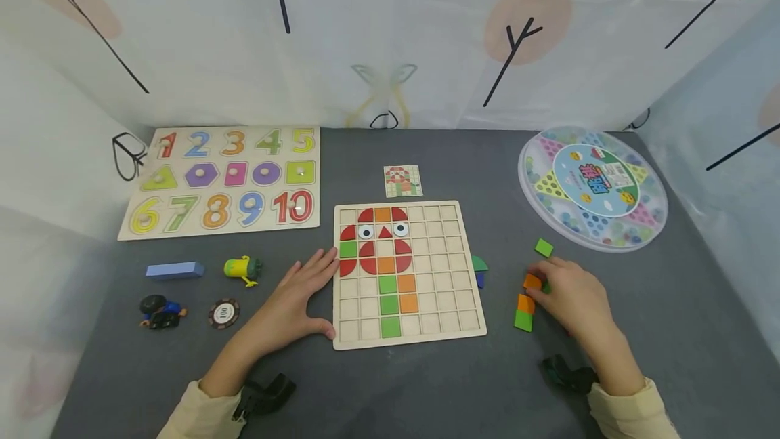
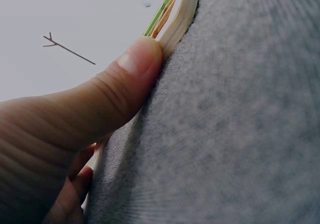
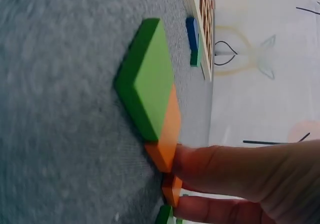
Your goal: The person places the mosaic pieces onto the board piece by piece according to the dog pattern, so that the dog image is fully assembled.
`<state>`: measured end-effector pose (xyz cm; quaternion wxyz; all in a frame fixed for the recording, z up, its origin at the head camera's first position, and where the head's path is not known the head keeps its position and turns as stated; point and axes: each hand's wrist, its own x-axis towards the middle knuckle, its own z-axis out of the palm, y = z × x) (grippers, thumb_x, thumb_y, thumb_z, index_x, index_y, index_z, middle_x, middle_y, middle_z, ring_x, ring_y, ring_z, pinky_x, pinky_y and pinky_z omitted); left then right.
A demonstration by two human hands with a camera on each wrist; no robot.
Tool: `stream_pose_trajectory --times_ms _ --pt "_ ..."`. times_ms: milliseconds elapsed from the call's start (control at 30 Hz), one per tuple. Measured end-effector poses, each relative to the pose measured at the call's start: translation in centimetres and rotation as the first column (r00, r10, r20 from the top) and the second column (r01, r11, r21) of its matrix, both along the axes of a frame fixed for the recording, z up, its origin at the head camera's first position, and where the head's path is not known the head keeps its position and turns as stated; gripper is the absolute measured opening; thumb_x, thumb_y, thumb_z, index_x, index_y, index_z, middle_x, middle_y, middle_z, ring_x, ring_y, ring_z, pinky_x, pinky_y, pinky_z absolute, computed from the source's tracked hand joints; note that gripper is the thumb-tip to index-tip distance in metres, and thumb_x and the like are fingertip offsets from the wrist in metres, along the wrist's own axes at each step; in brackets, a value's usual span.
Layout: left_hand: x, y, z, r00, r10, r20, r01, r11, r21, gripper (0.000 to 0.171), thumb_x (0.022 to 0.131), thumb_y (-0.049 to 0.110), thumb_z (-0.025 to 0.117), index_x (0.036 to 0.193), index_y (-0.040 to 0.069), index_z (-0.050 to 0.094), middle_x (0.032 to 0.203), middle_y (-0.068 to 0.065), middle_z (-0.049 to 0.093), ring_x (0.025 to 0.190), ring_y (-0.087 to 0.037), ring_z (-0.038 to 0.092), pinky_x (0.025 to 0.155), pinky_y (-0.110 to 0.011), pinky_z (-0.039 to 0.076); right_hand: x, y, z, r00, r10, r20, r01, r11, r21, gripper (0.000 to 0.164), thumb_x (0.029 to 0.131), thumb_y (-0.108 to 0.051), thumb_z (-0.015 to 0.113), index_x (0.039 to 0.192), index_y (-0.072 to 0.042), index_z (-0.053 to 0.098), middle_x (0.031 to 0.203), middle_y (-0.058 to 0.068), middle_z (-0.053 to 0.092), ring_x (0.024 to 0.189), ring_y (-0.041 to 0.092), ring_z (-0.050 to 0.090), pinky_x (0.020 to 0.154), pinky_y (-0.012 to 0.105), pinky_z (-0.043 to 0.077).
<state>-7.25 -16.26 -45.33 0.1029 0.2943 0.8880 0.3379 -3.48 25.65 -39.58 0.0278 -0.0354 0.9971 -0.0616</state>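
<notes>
A wooden grid board (image 1: 435, 269) lies mid-table, bearing red, green and orange tiles and two eye tiles. My left hand (image 1: 292, 303) steadies its left edge with spread fingers; the left wrist view shows the thumb (image 2: 142, 63) pressed against the board's edge (image 2: 185, 18). To the board's right, my right hand (image 1: 575, 297) pinches an orange square tile (image 1: 532, 282) between thumb and fingers. Just below it, another orange tile (image 1: 525, 303) touches a green tile (image 1: 523, 320). A loose green tile (image 1: 544, 247) lies beyond the fingers, and another is partly hidden under the hand.
Above the board lies a small pattern card (image 1: 403, 181). A number puzzle (image 1: 225, 181) is at back left, a round game box (image 1: 594, 188) at back right. Left are a blue block (image 1: 175, 270), a green-yellow toy (image 1: 242, 269), a figurine (image 1: 162, 311) and a chip (image 1: 223, 314).
</notes>
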Motion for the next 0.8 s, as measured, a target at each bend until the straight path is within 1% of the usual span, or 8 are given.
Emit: stream_pose_trajectory --times_ms 67,167,233,333,433,533,633,800 --pt "0.0 0.1 0.0 1.0 -0.004 0.004 0.004 1.0 0.001 0.11 0.049 0.05 0.073 0.139 0.016 0.02 0.146 0.004 0.012 0.133 -0.018 0.005 0.103 -0.048 0.002 0.0 -0.3 0.1 1.0 0.011 -0.013 -0.011 1.0 0.003 0.026 0.068 -0.021 0.073 0.089 -0.009 0.065 0.082 0.005 0.058 0.071 0.025 0.054 0.056 0.041 0.044" --pt "0.0 0.1 0.0 1.0 -0.003 0.007 0.003 1.0 0.001 0.11 0.049 0.049 0.074 0.139 0.015 0.021 0.146 0.004 0.012 0.133 -0.018 0.005 0.103 -0.048 0.002 -0.2 -1.4 0.2 0.996 0.06 -0.072 -0.062 0.998 -0.022 0.025 0.068 -0.021 0.072 0.089 -0.009 0.064 0.084 0.005 0.059 0.072 0.023 0.054 0.058 0.039 0.044" --pt "0.0 0.1 0.0 1.0 0.0 0.006 0.0 1.0 -0.003 0.11 0.049 0.049 0.074 0.139 0.015 0.021 0.145 0.005 0.012 0.133 -0.018 0.005 0.103 -0.049 0.002 -0.5 -2.8 0.3 0.986 0.112 -0.12 -0.119 0.992 -0.05 0.026 0.069 -0.022 0.071 0.091 -0.01 0.063 0.086 0.004 0.059 0.074 0.02 0.054 0.059 0.036 0.044" --pt "0.1 0.1 0.0 1.0 0.004 0.004 -0.004 1.0 -0.004 0.109 0.049 0.049 0.074 0.139 0.014 0.023 0.145 0.004 0.013 0.133 -0.018 0.006 0.103 -0.049 0.002 -1.2 -5.5 0.3 0.964 0.206 -0.171 -0.224 0.97 -0.095 0.027 0.07 -0.023 0.069 0.094 -0.013 0.06 0.088 -0.001 0.058 0.075 0.015 0.052 0.058 0.032 0.044" --pt "0.1 0.0 0.0 1.0 0.005 0.004 -0.005 1.0 -0.007 0.11 0.049 0.049 0.074 0.139 0.013 0.023 0.145 0.004 0.013 0.133 -0.018 0.006 0.103 -0.049 0.003 -1.8 -8.2 0.0 0.94 0.294 -0.172 -0.315 0.943 -0.108 0.026 0.072 -0.023 0.066 0.095 -0.016 0.058 0.088 -0.004 0.057 0.076 0.011 0.05 0.058 0.028 0.044" --pt "0.1 0.1 0.0 1.0 0.003 0.004 -0.003 1.0 -0.011 0.11 0.049 0.05 0.074 0.139 0.014 0.022 0.145 0.005 0.012 0.133 -0.017 0.005 0.103 -0.049 0.003 -2.4 -10.2 -0.5 0.924 0.353 -0.146 -0.369 0.923 -0.107 0.024 0.072 -0.023 0.064 0.095 -0.018 0.058 0.086 -0.008 0.054 0.073 0.008 0.047 0.058 0.025 0.043" --pt "0.0 0.1 0.0 1.0 0.003 0.004 -0.003 1.0 -0.015 0.11 0.049 0.051 0.073 0.139 0.015 0.021 0.145 0.006 0.011 0.133 -0.016 0.005 0.103 -0.049 0.002 -2.7 -11.3 -1.0 0.917 0.377 -0.132 -0.391 0.914 -0.104 0.023 0.072 -0.022 0.063 0.094 -0.019 0.058 0.083 -0.009 0.051 0.07 0.006 0.045 0.057 0.023 0.041" --pt "0.0 0.1 0.1 1.0 0.007 0.011 -0.006 1.0 -0.015 0.111 0.049 0.051 0.073 0.139 0.016 0.02 0.146 0.006 0.01 0.133 -0.017 0.004 0.103 -0.049 0.002 -3.0 -12.0 -1.5 0.904 0.398 -0.158 -0.415 0.905 -0.098 0.022 0.07 -0.021 0.064 0.092 -0.018 0.06 0.082 -0.01 0.05 0.068 0.006 0.043 0.055 0.022 0.039"
